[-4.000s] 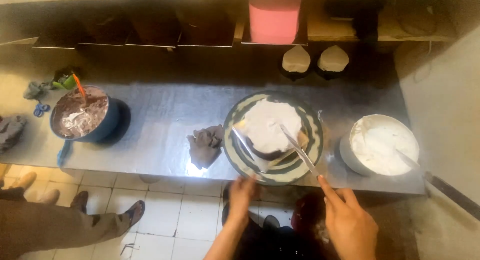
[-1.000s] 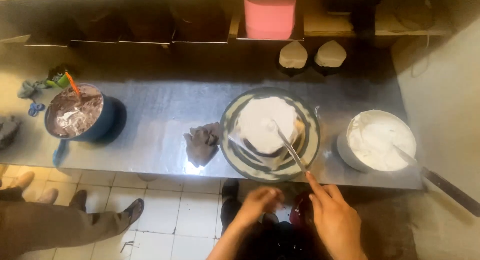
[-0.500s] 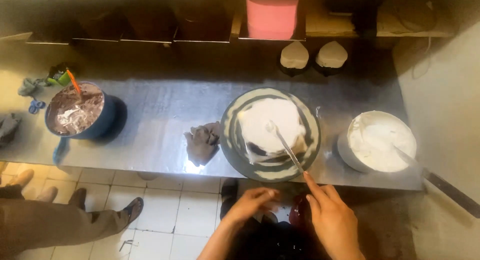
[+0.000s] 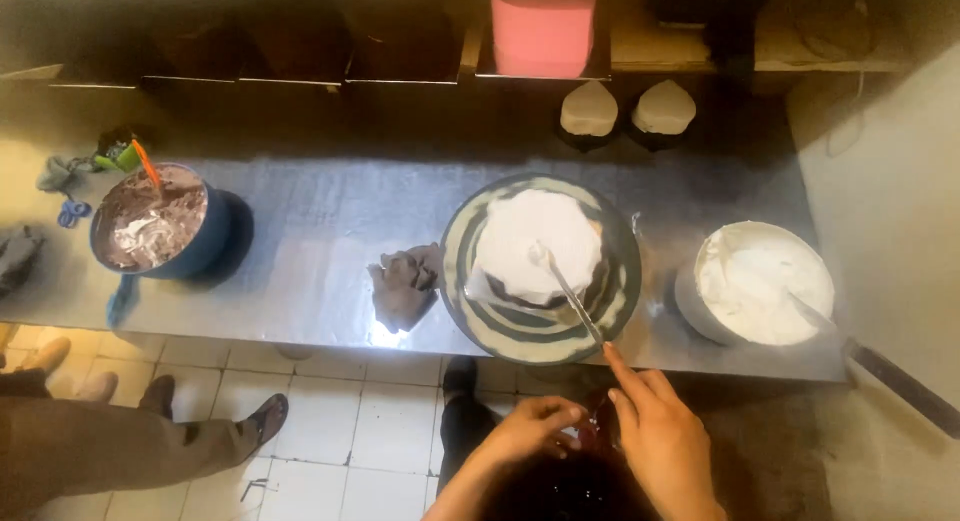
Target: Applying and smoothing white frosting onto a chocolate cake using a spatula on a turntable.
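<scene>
A white-frosted cake [image 4: 537,243] with a dark base sits on a round striped turntable [image 4: 540,271] on the steel counter. My right hand [image 4: 655,436] grips a long metal spatula [image 4: 566,291] whose tip rests on the top of the cake. My left hand [image 4: 535,428] is below the counter edge, fingers curled near the turntable's underside; I cannot tell what it holds. A white bowl of cream [image 4: 762,281] stands to the right of the turntable with a utensil in it.
A crumpled grey cloth [image 4: 405,284] lies left of the turntable. A blue bowl of brown mixture [image 4: 155,221] stands at far left. Two piping bags [image 4: 625,109] and a pink container [image 4: 545,26] sit at the back. Another person's legs [image 4: 120,436] are at lower left.
The spatula tip has moved from the cake's right side toward the middle of its top. My left hand has shifted rightward under the counter edge, closer to my right hand.
</scene>
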